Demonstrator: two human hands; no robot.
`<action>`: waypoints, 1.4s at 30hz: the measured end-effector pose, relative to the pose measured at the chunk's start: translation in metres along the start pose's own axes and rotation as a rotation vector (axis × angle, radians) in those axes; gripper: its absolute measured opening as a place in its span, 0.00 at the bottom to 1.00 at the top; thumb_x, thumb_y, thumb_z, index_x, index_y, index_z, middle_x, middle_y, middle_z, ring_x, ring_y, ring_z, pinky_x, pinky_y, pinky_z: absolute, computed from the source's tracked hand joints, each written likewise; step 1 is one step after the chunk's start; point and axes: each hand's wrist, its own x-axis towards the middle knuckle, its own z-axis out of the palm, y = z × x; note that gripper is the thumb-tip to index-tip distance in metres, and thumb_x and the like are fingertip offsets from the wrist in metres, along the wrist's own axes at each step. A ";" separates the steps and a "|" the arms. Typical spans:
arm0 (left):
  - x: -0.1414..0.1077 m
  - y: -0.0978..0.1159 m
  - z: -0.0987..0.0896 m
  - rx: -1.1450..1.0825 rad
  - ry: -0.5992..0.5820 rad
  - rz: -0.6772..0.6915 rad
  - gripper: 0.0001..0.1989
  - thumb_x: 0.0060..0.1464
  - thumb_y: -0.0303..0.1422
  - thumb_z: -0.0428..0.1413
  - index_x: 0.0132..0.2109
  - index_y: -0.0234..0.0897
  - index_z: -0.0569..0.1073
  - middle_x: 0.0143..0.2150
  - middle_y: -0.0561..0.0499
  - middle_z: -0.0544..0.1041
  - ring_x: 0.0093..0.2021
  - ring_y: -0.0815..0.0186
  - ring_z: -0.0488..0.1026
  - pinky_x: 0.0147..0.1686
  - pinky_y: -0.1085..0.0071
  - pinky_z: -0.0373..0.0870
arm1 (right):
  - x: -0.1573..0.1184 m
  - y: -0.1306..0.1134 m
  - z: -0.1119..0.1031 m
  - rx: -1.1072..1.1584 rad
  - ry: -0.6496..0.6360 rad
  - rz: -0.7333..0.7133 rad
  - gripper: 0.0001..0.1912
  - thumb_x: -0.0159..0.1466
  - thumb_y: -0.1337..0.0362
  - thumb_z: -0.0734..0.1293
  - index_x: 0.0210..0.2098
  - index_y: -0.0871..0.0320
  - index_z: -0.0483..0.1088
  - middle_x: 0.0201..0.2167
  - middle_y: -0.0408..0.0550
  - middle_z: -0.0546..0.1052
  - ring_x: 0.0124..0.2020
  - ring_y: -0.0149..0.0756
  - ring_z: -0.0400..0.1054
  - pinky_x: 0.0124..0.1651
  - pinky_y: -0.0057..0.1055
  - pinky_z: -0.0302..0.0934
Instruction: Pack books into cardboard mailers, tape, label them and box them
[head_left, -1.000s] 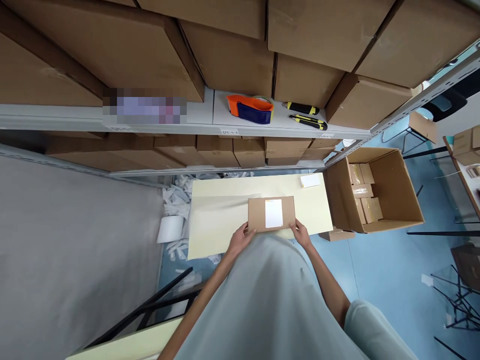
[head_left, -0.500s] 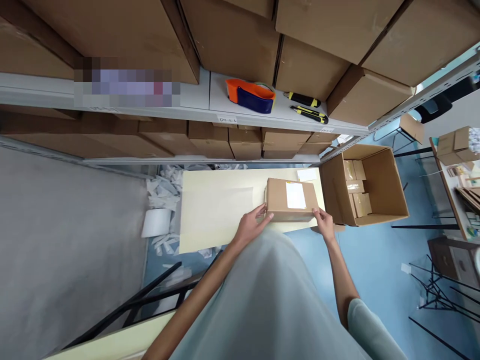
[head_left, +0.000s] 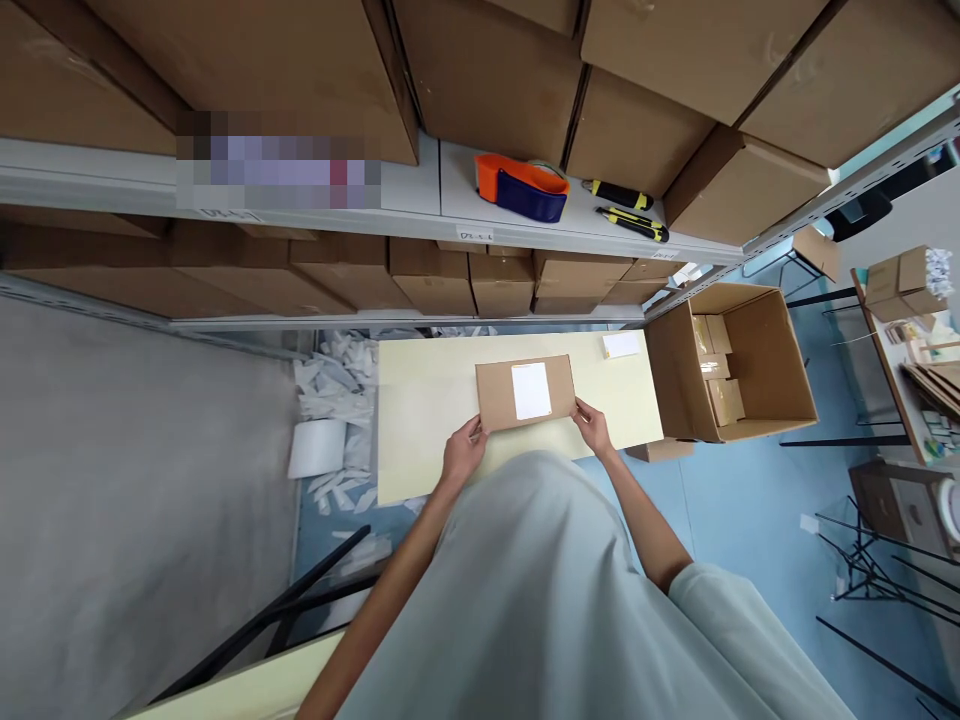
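Flat-faced rectangular cardboard box [head_left: 495,398], smooth white label [head_left: 532,390], left hand [head_left: 463,452] gripping.

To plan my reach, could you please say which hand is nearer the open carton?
Right. The right hand holds the end of the labelled box nearer the open carton; the left hand holds the opposite end, farther away.

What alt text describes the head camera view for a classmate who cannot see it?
Left hand and right hand hold a labelled brown box over a pale yellow table, beside an open carton of smaller boxes; two black-and-yellow cutters lie on a shelf above.
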 end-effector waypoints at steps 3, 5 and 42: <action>0.001 -0.011 0.000 -0.042 -0.005 0.003 0.21 0.58 0.36 0.60 0.58 0.40 0.79 0.58 0.44 0.85 0.57 0.52 0.83 0.62 0.52 0.79 | -0.004 0.005 0.005 -0.029 0.028 0.012 0.37 0.63 0.40 0.71 0.63 0.58 0.77 0.64 0.54 0.79 0.65 0.56 0.75 0.70 0.58 0.67; 0.002 -0.015 -0.001 -0.029 -0.017 0.005 0.22 0.58 0.36 0.59 0.59 0.40 0.78 0.57 0.44 0.85 0.57 0.52 0.83 0.62 0.52 0.79 | -0.007 0.004 0.008 -0.046 0.036 0.020 0.37 0.64 0.40 0.70 0.64 0.58 0.76 0.65 0.54 0.78 0.66 0.56 0.74 0.71 0.57 0.67; -0.018 0.141 0.234 0.448 0.049 0.294 0.18 0.69 0.39 0.52 0.58 0.40 0.79 0.61 0.42 0.81 0.64 0.51 0.76 0.67 0.48 0.71 | 0.221 0.036 -0.153 -0.818 -0.344 -0.352 0.25 0.74 0.72 0.63 0.70 0.65 0.69 0.75 0.58 0.66 0.78 0.43 0.57 0.81 0.43 0.53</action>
